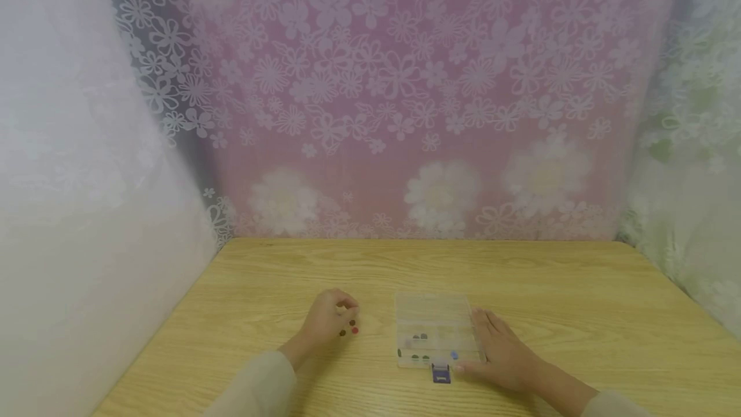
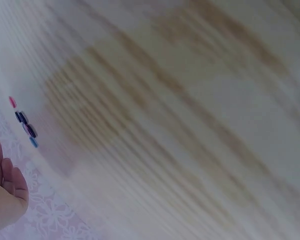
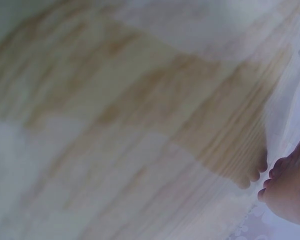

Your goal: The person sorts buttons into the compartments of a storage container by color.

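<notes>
My left hand (image 1: 329,322) is low over the table, thumb and forefinger tips together above several small round button-like pieces. Two dark pieces (image 1: 343,333) and a red piece (image 1: 355,331) lie by its fingers. The left wrist view shows a red piece (image 2: 12,102), dark pieces (image 2: 29,130) and a blue piece (image 2: 33,142) in a row near this hand. I cannot tell whether its fingertips pinch one. My right hand (image 1: 505,351) rests against the right side of a clear compartment box (image 1: 428,307), fingers straight, thumb by the front edge.
The box lid stands open, with a dark blue latch (image 1: 441,374) at the front. Inside, several dark pieces (image 1: 420,337) and a blue piece (image 1: 454,354) sit in compartments. The wooden table (image 1: 278,262) is bordered by a flowered pink curtain (image 1: 370,114) behind and pale sheets at the sides.
</notes>
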Demonstrator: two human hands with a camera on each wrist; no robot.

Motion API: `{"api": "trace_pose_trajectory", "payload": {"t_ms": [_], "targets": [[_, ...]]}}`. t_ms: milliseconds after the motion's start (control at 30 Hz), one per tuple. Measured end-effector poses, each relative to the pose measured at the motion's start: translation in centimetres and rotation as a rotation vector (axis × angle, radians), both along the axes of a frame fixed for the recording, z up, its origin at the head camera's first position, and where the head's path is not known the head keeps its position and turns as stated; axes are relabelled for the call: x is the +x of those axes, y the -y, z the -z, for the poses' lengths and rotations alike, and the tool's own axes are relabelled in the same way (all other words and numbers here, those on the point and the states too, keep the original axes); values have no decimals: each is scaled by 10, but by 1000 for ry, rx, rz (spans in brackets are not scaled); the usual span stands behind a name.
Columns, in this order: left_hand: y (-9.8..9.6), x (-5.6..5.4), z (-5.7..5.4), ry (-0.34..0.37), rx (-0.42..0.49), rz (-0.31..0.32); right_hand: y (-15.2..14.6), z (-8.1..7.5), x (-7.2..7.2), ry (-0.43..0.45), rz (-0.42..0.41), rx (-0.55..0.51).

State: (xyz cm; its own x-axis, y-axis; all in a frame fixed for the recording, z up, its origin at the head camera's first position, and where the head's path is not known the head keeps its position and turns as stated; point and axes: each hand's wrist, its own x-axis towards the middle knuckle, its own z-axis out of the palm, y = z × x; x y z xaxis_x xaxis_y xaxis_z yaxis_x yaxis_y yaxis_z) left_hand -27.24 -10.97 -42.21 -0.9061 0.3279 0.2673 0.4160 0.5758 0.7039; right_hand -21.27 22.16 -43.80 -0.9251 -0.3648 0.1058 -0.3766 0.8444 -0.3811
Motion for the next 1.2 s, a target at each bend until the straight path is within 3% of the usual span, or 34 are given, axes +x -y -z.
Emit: {"api": "trace_pose_trajectory", "payload": {"t_ms": [133,567,767,1200], "targets": [[6,-2,1,-46,-43,-12,1,-1,1,-2,3,-4],[18,-9,6,58,-46,-20,0,1,-1,-7,8,1],[23,-13,9,59,-84,-5,0,2,-1,3,12,-3],[25,-15,14,90,-116,-32,-1,3,-1,15,8,-9]]}}
